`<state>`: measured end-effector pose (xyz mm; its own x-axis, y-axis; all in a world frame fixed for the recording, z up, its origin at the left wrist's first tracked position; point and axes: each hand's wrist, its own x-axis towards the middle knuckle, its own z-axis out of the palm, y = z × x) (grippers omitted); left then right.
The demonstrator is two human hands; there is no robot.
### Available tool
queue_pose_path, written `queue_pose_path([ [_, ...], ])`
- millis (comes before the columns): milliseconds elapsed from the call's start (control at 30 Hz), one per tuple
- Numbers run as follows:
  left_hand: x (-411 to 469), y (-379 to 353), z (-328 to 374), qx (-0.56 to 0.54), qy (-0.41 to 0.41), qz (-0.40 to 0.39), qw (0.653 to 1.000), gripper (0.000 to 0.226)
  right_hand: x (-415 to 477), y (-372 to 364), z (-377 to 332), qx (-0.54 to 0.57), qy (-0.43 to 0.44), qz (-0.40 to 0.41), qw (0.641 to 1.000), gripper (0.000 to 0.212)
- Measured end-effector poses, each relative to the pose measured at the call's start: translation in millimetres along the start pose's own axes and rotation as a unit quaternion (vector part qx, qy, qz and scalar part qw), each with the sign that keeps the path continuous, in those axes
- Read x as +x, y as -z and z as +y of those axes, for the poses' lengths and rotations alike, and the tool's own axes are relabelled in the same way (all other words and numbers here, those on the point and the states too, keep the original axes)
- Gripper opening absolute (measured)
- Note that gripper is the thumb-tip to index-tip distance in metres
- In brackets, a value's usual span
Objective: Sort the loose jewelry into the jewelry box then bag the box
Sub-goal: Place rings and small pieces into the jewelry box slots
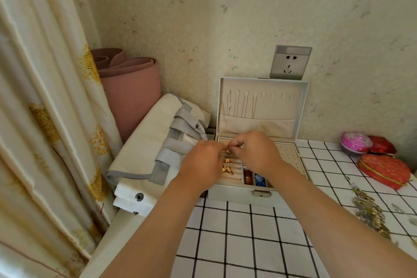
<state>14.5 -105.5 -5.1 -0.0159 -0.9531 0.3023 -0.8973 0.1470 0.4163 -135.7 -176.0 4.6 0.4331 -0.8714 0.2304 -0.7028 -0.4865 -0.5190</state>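
The jewelry box (230, 196) stands open at the far middle of the checked table (237, 244). Its lid (300, 108) is upright against the wall, just under a socket (291, 63). A canvas bag (144, 142) lies close against the box's left side and reaches the table's left edge. To the right there is bare cloth between the box and three tins (383, 170); any print on the tins is too blurred to read. The near cloth in front of the box is open. The loose jewelry (370, 210) lies in a heap near the right edge, well apart from the box.

Both forearms reach in from the near side. The left hand (203, 160) and right hand (255, 151) meet over the box's ring rolls. Their fingers are curled, and the fingertips together pinch a small piece (228, 154), too tiny to identify. Gold pieces (227, 169) sit in the rolls just below.
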Motion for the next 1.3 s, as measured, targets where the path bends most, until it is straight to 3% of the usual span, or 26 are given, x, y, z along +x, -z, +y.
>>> queue_pose_path([
  [400,0.5,-3.6,-2.8,0.009,-0.006,-0.021,1.0,0.036,-3.2,-8.9,0.2,-0.046,-0.01,0.045,0.998,0.016],
  [933,1.6,-11.6,-2.9,0.078,-0.019,-0.034,0.996,0.044,-1.9,6.2,11.8,-0.046,0.038,-0.05,0.997,0.026],
  [1100,0.5,-12.6,0.6,0.082,-0.016,-0.035,0.996,0.048,6.1,21.2,20.4,0.024,-0.021,-0.029,0.999,0.031],
  [1300,-1.4,-10.2,3.0,0.087,-0.004,-0.049,0.995,0.047,7.5,37.0,41.1,0.021,-0.079,-0.034,0.996,0.025],
])
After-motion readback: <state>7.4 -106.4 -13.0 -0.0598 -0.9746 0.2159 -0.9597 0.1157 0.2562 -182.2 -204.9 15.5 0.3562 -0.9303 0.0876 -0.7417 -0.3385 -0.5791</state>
